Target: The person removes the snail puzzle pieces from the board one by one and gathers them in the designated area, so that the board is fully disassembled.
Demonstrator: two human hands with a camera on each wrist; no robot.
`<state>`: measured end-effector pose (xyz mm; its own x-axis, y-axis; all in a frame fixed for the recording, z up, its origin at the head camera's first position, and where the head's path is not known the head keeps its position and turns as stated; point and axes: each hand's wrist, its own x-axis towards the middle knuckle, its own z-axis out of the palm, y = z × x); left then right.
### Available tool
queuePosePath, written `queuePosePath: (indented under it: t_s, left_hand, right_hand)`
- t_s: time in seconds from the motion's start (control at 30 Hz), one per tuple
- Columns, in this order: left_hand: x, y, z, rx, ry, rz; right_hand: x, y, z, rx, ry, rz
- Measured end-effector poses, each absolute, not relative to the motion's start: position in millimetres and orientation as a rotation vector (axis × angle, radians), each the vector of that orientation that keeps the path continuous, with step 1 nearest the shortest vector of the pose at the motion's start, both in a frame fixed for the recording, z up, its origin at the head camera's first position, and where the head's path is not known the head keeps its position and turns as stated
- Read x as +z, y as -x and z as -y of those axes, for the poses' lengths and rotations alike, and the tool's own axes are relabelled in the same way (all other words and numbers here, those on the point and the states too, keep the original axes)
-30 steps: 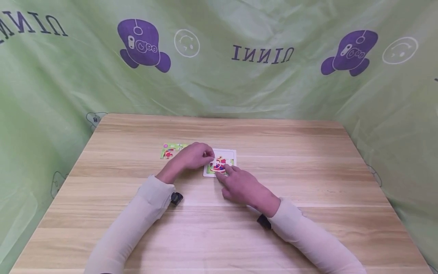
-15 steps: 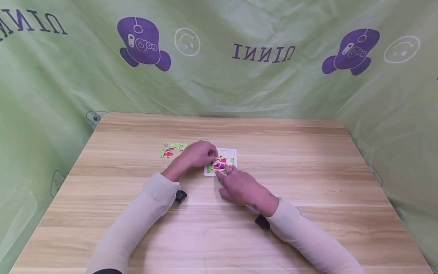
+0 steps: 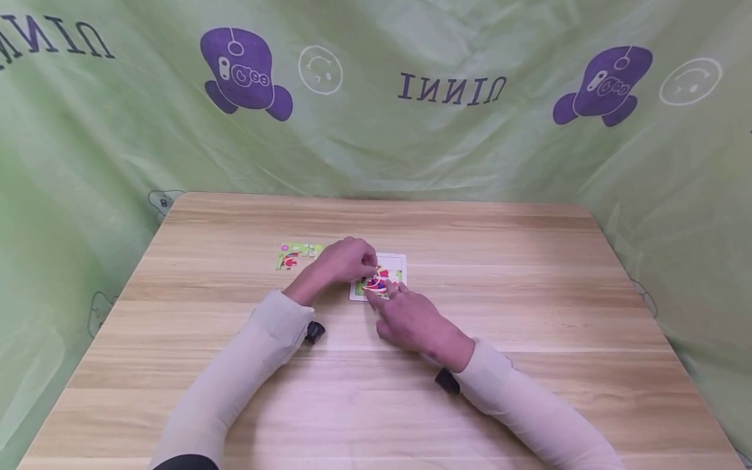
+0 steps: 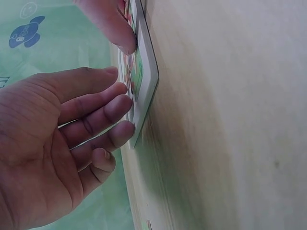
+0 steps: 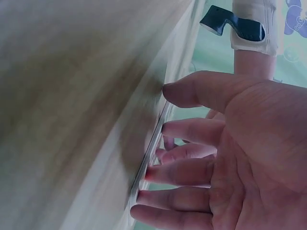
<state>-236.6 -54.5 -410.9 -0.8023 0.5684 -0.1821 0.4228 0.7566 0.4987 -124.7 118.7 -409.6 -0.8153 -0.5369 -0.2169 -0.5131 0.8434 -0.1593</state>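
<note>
Two pale sleeves (image 3: 217, 385) at the near side, a black device (image 3: 448, 380) beside each cuff. Right hand (image 3: 414, 320) is nearest: fingers mostly straight, slightly apart, tips touching the near part of a small white-rimmed puzzle tray (image 3: 392, 262), angled in from its lower right. Left hand (image 3: 346, 260) sits a bit farther off, over the tray's left side; fingers bent, thumb tip close to the index, tips right at the printed puzzle (image 3: 382, 275) inside (whether a piece is pinched there, cannot tell, the hand covers it). Tray lies flat between the hands, roughly square, so no clear long axis; left fingertips nearer its middle, right ones nearer its near edge. Print fills the near part, plain white shows along the far part. Loose pieces (image 3: 288, 262), green and red, lie flat left of the tray, just beyond the left wrist, so the left hand is the closer one; some may be hidden behind it. Counter (image 3: 499, 274) is light wood grain, bands running side to side. Past it, wrinkled pale green cloth (image 3: 352, 150) hangs at the back and sides, with purple cartoon figures (image 3: 241, 72), outlined smiley faces (image 3: 320, 70) and mirrored lettering (image 3: 452, 89).
</note>
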Motion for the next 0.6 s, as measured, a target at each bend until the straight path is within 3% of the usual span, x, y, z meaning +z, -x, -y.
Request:
queuePosePath:
  t_s: [0.6]
  left_hand:
    - [-410.4,237.3,47.8,0.608,-0.744,-2.626]
  right_hand:
    - [-406.0,125.8,-116.4,-0.018,0.819,-2.722]
